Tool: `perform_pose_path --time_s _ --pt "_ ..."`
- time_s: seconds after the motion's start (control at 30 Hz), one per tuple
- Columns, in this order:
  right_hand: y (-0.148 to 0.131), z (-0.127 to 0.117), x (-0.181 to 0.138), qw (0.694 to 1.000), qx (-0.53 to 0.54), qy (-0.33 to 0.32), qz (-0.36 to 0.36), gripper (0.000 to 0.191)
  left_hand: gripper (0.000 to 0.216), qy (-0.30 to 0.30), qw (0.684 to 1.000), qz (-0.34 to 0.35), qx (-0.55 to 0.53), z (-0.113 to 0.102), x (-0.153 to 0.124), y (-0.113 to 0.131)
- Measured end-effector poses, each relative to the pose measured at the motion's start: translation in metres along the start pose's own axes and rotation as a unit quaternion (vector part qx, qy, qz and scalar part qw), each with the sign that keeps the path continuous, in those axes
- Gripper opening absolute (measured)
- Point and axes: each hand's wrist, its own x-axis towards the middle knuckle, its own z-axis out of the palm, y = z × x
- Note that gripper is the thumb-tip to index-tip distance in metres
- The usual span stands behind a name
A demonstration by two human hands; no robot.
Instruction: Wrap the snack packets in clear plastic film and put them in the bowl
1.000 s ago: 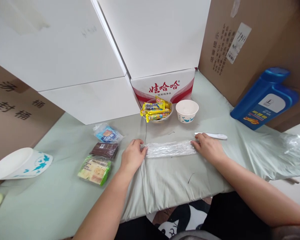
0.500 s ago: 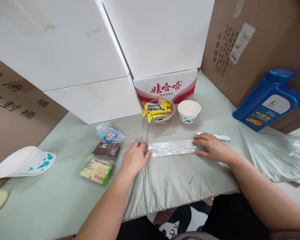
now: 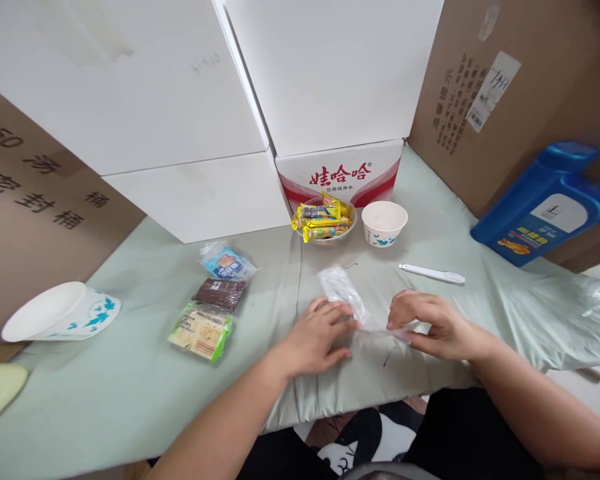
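Observation:
A folded strip of crinkled clear plastic film [image 3: 341, 288] lies on the cloth-covered table in front of me, turned at an angle. My left hand [image 3: 317, 337] rests over its near part with the fingers spread, touching it. Between the thumb and fingers of my right hand [image 3: 433, 325], the loose end of the film is pinched and drawn out to the right. Just beyond that hand sits a white utility knife [image 3: 433, 273]. The part of the film beneath my left fingers is hidden.
A clear bowl of yellow-wrapped snacks [image 3: 325, 220] and a paper bowl [image 3: 385, 223] stand at the back. Packaged snacks [image 3: 200, 331] lie to the left, near another paper bowl [image 3: 63, 312]. A blue bottle [image 3: 545, 207] leans right. Boxes [image 3: 190, 200] enclose the table.
The film has turned from lying crosswise to slanting, and its right end is pulled toward me. My left hand has moved right onto it; my right hand has come nearer, off the knife's side.

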Motion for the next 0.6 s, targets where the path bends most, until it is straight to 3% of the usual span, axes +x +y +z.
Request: perform_pose_path --time_s 0.1,0.17,0.3,0.43,0.6 --pt "-0.003 -0.003 0.009 0.993 0.093 -0.044 0.057 0.014 0.038 -0.067 0.991 0.094 -0.073 0.002 0.0 0.002" --pt "0.006 -0.002 0.02 0.986 0.097 -0.051 0.129 0.018 0.037 -0.091 0.984 0.115 -0.102 0.004 0.001 0.002" --pt "0.04 0.012 0.043 0.966 -0.073 -0.021 0.247 0.009 0.049 -0.097 0.981 0.118 -0.121 0.005 0.003 0.0" --pt "0.068 0.031 0.048 0.949 -0.248 -0.025 0.193 0.009 0.055 -0.084 0.982 0.116 -0.124 0.006 0.004 -0.002" --pt "0.079 0.044 0.039 0.935 -0.318 0.036 0.153 0.024 0.044 -0.036 0.985 0.123 -0.117 0.012 0.002 -0.004"
